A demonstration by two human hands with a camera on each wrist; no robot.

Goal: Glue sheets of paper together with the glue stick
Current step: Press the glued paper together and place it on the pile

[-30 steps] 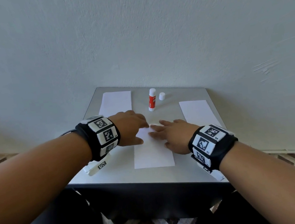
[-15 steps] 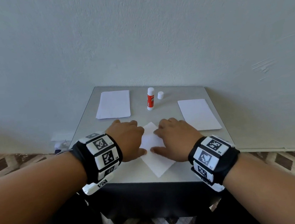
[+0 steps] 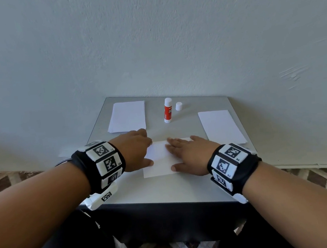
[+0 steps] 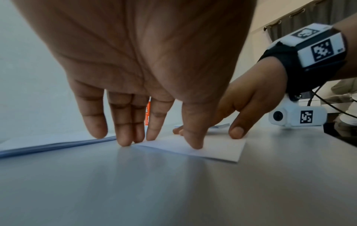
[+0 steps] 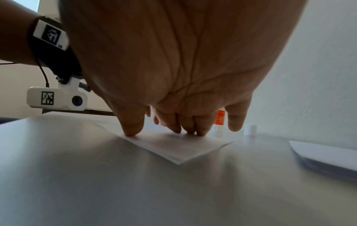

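My left hand [image 3: 136, 150] and right hand [image 3: 189, 154] press spread fingers on the white paper sheets [image 3: 159, 163], square-edged, mid-surface [image 3: 166, 187]; glue stick [image 3: 167, 110] stands uncapped behind.

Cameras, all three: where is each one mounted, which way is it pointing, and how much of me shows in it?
Head: worn on the head, looks down at the table; both forearms, left hand and right hand on the middle paper.
Left wrist: under the left palm, looks along the fingers; the right hand shows too.
Right wrist: under the right palm, looks along the fingers towards the wall.
Shared: all three show the middle paper and the glue stick.
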